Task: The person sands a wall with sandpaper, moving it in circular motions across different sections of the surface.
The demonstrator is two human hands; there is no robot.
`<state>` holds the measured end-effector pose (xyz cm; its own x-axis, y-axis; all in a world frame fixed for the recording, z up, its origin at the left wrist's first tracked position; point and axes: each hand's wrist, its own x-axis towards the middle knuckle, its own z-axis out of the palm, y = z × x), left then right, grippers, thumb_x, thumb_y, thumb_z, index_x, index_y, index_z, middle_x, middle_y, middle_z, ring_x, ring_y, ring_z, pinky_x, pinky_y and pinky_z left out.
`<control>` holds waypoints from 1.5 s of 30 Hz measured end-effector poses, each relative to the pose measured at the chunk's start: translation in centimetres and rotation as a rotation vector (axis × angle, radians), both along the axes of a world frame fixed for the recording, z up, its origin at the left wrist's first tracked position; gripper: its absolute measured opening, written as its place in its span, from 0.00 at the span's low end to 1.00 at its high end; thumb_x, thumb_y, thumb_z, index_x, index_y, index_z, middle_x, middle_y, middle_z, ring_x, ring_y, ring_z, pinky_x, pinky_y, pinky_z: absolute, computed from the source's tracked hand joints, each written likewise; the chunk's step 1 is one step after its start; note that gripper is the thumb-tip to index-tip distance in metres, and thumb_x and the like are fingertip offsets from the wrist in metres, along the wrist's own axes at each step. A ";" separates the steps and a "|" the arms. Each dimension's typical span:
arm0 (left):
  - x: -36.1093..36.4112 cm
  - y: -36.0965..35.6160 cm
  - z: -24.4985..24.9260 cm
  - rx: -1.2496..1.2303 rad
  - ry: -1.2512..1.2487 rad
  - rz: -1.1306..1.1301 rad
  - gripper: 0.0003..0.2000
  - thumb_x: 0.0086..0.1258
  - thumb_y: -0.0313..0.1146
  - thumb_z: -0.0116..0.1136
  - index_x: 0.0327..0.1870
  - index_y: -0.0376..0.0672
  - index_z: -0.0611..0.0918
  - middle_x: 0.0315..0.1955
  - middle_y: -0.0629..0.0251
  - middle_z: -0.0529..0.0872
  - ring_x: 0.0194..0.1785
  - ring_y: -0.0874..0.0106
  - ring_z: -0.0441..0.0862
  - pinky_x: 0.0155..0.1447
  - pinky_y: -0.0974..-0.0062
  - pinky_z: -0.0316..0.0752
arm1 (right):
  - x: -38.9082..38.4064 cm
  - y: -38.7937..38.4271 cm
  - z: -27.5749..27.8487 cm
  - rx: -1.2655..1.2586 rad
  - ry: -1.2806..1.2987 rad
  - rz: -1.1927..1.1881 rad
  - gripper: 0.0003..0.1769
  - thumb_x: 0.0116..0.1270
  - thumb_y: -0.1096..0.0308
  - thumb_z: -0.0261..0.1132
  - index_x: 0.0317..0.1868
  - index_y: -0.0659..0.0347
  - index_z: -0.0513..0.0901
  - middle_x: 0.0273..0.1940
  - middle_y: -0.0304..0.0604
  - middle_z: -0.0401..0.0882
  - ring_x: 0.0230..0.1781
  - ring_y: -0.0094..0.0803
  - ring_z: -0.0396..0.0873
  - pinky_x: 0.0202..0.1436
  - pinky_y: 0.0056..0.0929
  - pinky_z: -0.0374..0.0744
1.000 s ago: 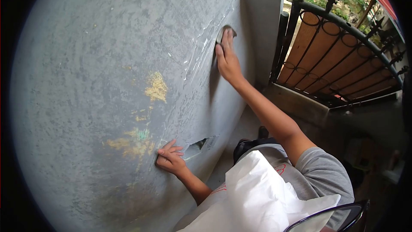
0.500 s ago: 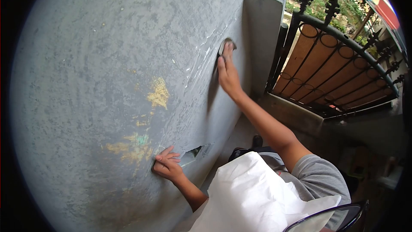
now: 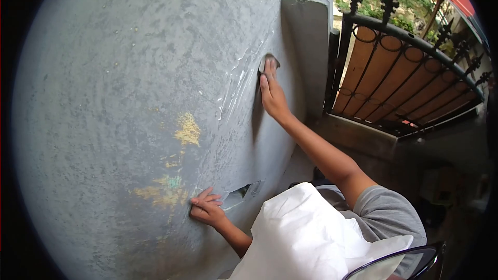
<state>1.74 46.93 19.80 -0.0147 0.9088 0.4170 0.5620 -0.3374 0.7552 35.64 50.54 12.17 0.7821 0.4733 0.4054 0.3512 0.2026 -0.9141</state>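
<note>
My right hand (image 3: 274,93) is pressed against the grey painted wall (image 3: 129,83), its fingers flat over a small dark sheet (image 3: 265,64) that looks like sandpaper. Just left of it, thin white streaks (image 3: 233,83) run diagonally down the wall. Lower down, my left hand (image 3: 207,208) rests on the wall with fingers spread and nothing in it. Beside that hand are yellowish worn patches (image 3: 188,129) and a small pale green spot (image 3: 174,181). A rectangular hole (image 3: 243,191) opens in the wall to the right of the left fingers.
A black iron gate (image 3: 410,72) with spiked tops and brown panels stands at the right, next to a grey pillar (image 3: 306,46). Plants (image 3: 410,5) show beyond it. White cloth (image 3: 301,228) covers my front, and an eyeglass rim (image 3: 399,259) crosses the bottom right.
The view has shifted, so the wall appears lower. Against the wall's marks, my right hand with the sheet has slid slightly upward. My left hand stays about where it was.
</note>
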 end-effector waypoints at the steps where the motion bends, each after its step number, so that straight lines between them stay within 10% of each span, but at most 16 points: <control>1: -0.1 0.1 0.1 -0.006 0.013 -0.003 0.43 0.85 0.58 0.26 0.31 0.29 0.89 0.13 0.57 0.84 0.11 0.72 0.76 0.17 0.78 0.74 | 1.0 0.6 0.3 0.017 -0.002 -0.050 0.34 0.85 0.54 0.44 0.83 0.59 0.50 0.83 0.61 0.40 0.84 0.54 0.40 0.83 0.38 0.49; 45: -0.7 0.2 -0.1 0.055 0.084 -0.072 0.44 0.85 0.59 0.24 0.32 0.31 0.90 0.13 0.60 0.85 0.11 0.72 0.76 0.19 0.77 0.74 | 2.6 0.6 -1.7 -0.001 0.061 -0.010 0.34 0.84 0.53 0.47 0.82 0.57 0.53 0.82 0.62 0.44 0.84 0.51 0.44 0.82 0.34 0.52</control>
